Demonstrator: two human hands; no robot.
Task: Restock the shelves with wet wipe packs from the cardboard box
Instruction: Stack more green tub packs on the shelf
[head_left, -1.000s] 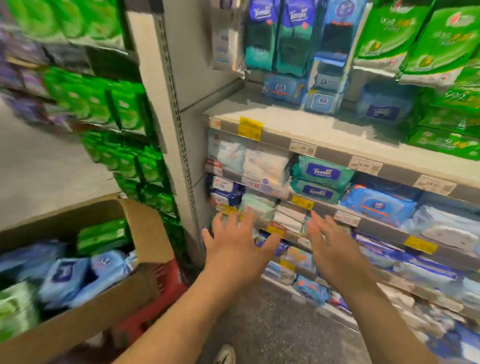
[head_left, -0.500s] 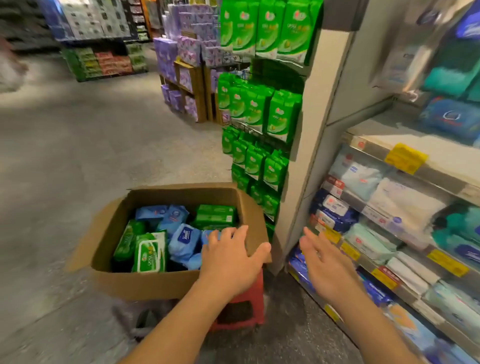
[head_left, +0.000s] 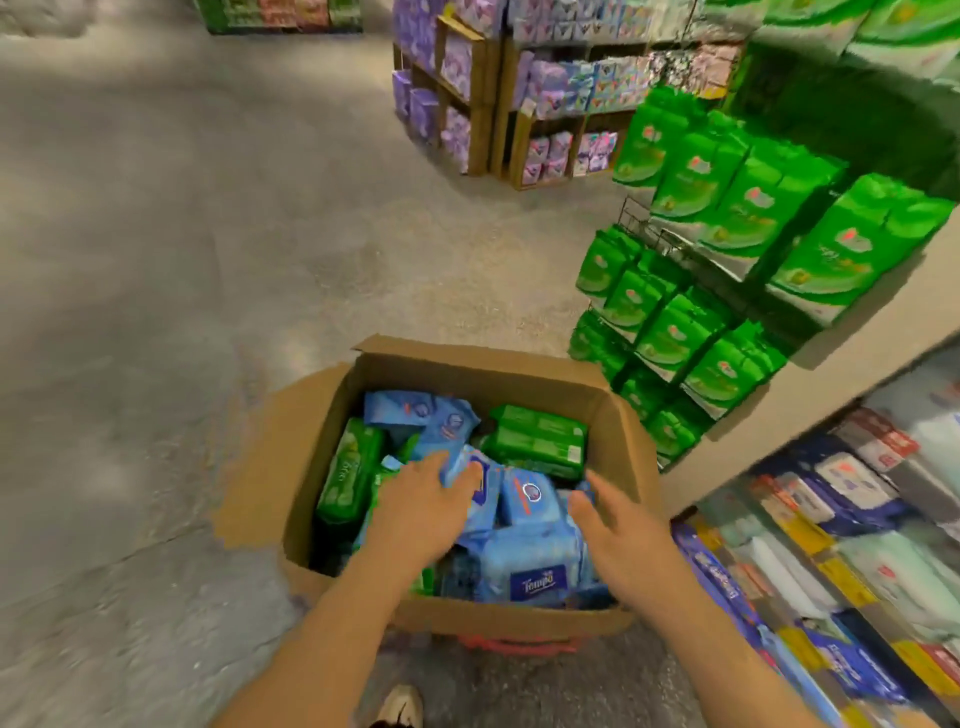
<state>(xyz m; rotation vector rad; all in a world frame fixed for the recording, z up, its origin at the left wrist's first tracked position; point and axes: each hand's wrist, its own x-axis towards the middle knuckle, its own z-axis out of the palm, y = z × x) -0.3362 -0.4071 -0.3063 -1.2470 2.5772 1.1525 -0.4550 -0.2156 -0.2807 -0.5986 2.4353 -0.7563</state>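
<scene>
Looking down from my head camera, my left hand (head_left: 423, 506) lies on a blue wet wipe pack (head_left: 470, 480) in the cardboard box (head_left: 621, 441), fingers starting to curl over its edge, while my right hand (head_left: 621, 525) hovers just beside the blue heap with fingers loosely spread, holding nothing. I reckon the clean way is to close both hands on one kind at a time, thumbs under, so the slippery wrappers don't slide. The box is well filled: blue packs heaped at the near side, green packs (head_left: 540, 441) at the far right and left wall, the shelves (head_left: 831, 561) waiting at my right.
</scene>
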